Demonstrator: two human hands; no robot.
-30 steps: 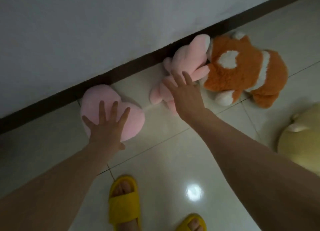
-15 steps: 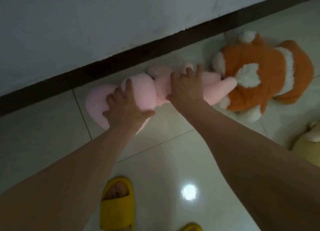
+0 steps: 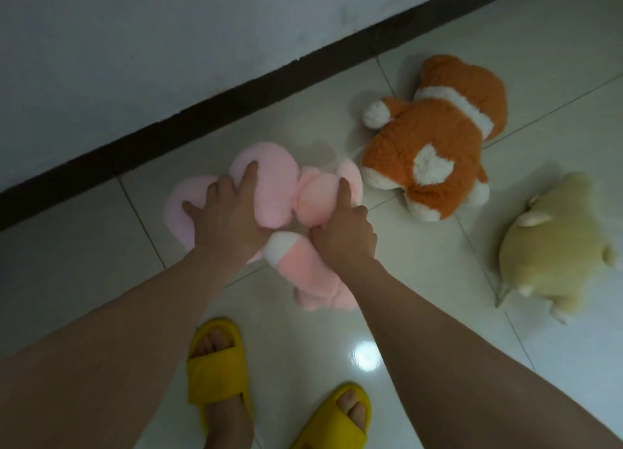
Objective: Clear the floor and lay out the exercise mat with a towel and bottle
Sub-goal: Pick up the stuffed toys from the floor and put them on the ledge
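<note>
Head view, clearing stage. My left hand (image 3: 225, 221), fingers spread with tips dug in and thumb tucked under the edge, grips the pink heart cushion (image 3: 232, 192) on the tiled floor (image 3: 84, 273); my right hand (image 3: 344, 234), fingers curled, pinches the pink plush rabbit (image 3: 312, 266) touching that cushion. Both look light, soft and compressible, so I judge a bunched handful anywhere will lift them. Near them lie an orange plush (image 3: 435, 145) and, farther right, a cream plush (image 3: 553, 246).
</note>
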